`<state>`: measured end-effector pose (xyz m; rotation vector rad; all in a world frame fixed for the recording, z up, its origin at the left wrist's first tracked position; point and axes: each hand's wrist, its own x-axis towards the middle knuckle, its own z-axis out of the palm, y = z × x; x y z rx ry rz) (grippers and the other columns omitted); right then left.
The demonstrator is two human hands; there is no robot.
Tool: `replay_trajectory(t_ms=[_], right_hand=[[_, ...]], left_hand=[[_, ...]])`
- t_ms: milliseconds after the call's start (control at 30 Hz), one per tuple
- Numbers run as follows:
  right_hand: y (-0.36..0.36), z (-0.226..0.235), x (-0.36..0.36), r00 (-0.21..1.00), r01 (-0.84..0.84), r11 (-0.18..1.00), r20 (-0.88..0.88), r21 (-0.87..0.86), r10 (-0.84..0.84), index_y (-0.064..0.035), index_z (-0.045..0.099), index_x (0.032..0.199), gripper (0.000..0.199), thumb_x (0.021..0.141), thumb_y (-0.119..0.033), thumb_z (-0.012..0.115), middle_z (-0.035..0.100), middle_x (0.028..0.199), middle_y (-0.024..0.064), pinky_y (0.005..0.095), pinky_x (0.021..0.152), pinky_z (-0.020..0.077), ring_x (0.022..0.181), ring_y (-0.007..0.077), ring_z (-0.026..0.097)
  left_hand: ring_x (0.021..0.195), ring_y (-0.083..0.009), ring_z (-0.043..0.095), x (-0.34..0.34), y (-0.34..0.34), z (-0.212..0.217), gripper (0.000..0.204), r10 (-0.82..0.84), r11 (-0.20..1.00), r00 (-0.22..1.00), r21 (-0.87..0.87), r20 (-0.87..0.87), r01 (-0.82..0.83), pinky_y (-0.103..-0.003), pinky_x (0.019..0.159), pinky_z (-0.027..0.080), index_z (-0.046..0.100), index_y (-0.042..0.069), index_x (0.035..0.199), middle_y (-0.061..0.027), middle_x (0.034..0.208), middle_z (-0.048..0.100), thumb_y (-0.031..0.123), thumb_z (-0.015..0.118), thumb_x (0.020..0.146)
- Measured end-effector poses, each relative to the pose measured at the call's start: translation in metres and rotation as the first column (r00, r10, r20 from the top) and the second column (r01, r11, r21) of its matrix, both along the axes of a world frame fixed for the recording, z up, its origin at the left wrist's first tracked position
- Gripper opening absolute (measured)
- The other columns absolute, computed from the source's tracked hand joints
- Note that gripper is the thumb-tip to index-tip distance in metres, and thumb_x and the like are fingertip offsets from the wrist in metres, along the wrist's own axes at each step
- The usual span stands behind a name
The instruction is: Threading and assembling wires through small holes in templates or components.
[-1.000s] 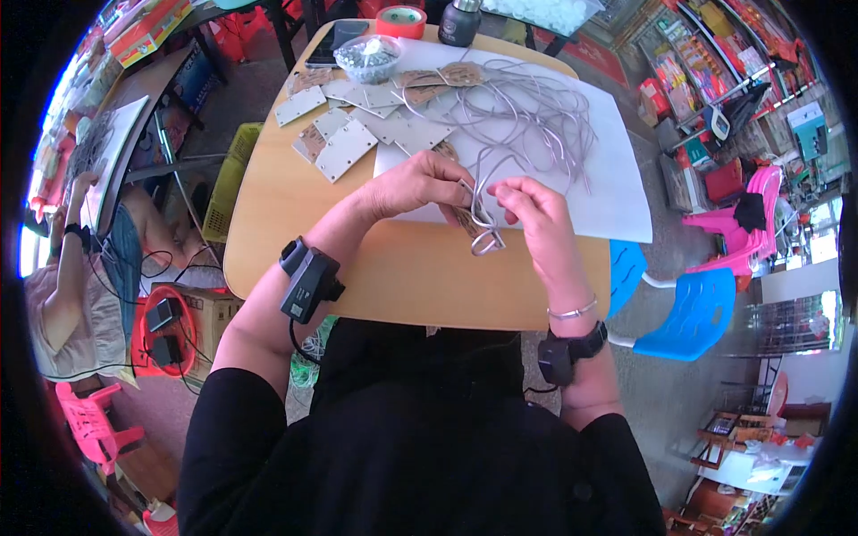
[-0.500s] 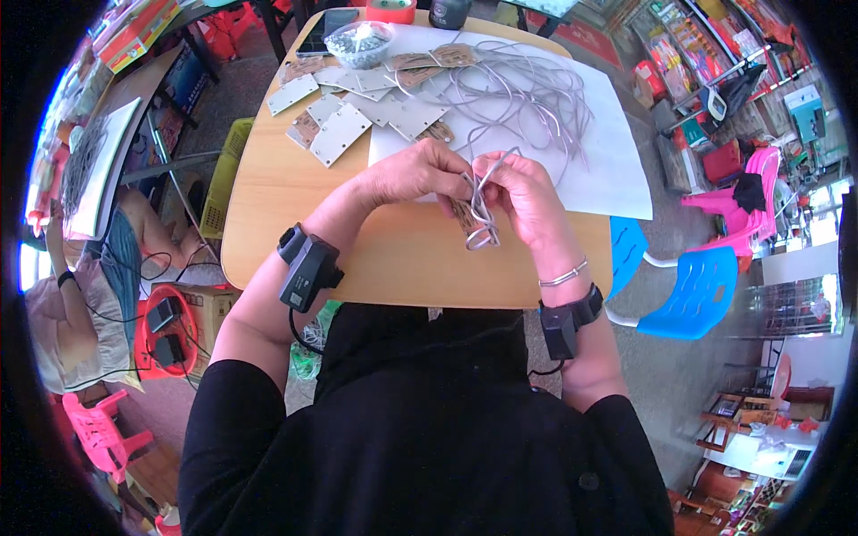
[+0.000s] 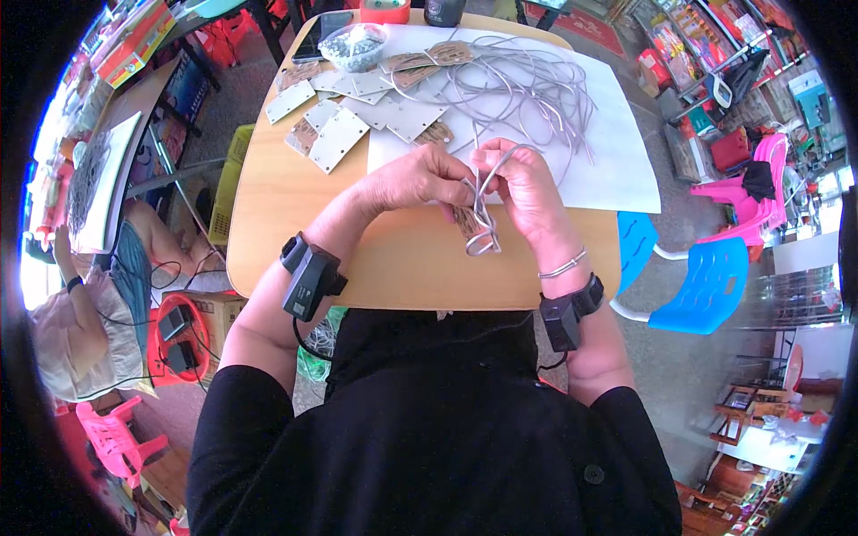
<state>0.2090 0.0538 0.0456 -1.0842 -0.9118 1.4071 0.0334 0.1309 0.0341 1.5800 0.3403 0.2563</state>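
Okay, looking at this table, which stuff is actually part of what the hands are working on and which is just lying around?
In hand:
- left hand and right hand, both gripping the looped grey cord
- small brown card tag hanging from it

Lying about:
- pile of loose grey cords
- flat grey square plates
- clear bowl of small metal bits
- white paper sheet
- black phone

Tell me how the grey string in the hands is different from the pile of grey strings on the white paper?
The string in the hands is a single one, lifted off the table and bent into loops. The pile of strings is many, lying loose and spread on the white paper, untouched. The left hand and right hand pinch only the one. Both look grey and thin.
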Motion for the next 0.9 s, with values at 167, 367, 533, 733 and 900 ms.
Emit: replay_trajectory(t_ms=[167, 367, 533, 733, 900], right_hand=[[0.002, -0.002, -0.010, 0.997, 0.058, 0.997, -0.059, 0.059, -0.054, -0.0051, 0.062, 0.088, 0.016, 0.082, -0.019, 0.066, 0.060, 0.074, -0.0027, 0.0197, 0.058, 0.0393, 0.061, 0.0055, 0.048], [0.000, 0.007, 0.000, 0.997, 0.039, 0.999, 0.070, -0.010, -0.038, -0.0055, 0.063, 0.085, 0.019, 0.084, -0.025, 0.065, 0.056, 0.069, -0.0029, 0.0210, 0.054, 0.0371, 0.058, 0.0055, 0.044], [-0.026, -0.004, 0.010, 0.800, 0.182, 0.968, 0.545, 0.175, -0.249, 0.0000, 0.061, 0.083, 0.018, 0.086, -0.017, 0.062, 0.054, 0.065, -0.0001, 0.0260, 0.054, 0.0415, 0.060, 0.0094, 0.049], [-0.044, 0.016, -0.007, 0.437, -0.080, 0.920, 0.843, 0.383, -0.313, -0.0003, 0.059, 0.081, 0.011, 0.082, -0.011, 0.060, 0.057, 0.082, 0.0113, 0.0360, 0.063, 0.0475, 0.070, 0.0275, 0.059], [-0.038, 0.028, -0.004, 0.067, -0.237, 0.925, 0.955, 0.298, -0.290, -0.0022, 0.058, 0.077, 0.010, 0.080, -0.012, 0.058, 0.059, 0.079, 0.0129, 0.0417, 0.067, 0.0482, 0.075, 0.0311, 0.060]], left_hand=[[0.071, -0.0121, 0.063, 0.000, -0.002, 0.005, 0.019, -0.013, 1.000, 1.000, 0.014, -0.021, 0.013, -0.026, 0.065, 0.053, 0.069, -0.002, 0.089, -0.0070, 0.078, 0.067, 0.014, 0.064, 0.082], [0.073, -0.0145, 0.065, 0.000, -0.001, 0.000, 0.019, 0.033, 0.993, 0.999, -0.115, -0.004, -0.033, -0.027, 0.063, 0.054, 0.069, -0.003, 0.090, -0.0086, 0.080, 0.068, 0.014, 0.063, 0.081], [0.067, -0.0143, 0.063, 0.005, -0.002, -0.002, 0.019, 0.288, 0.953, 0.956, -0.080, -0.063, -0.293, -0.028, 0.064, 0.052, 0.066, -0.004, 0.086, -0.0073, 0.076, 0.065, 0.015, 0.062, 0.082], [0.068, -0.0141, 0.063, 0.007, -0.003, -0.010, 0.018, 0.303, 0.953, 0.951, 0.029, -0.062, -0.301, -0.028, 0.063, 0.052, 0.066, -0.003, 0.085, -0.0072, 0.075, 0.065, 0.014, 0.063, 0.082], [0.067, -0.0146, 0.065, 0.008, -0.004, -0.008, 0.018, 0.311, 0.949, 0.947, -0.020, -0.084, -0.314, -0.027, 0.058, 0.055, 0.067, -0.004, 0.085, -0.0088, 0.076, 0.067, 0.012, 0.062, 0.081]])
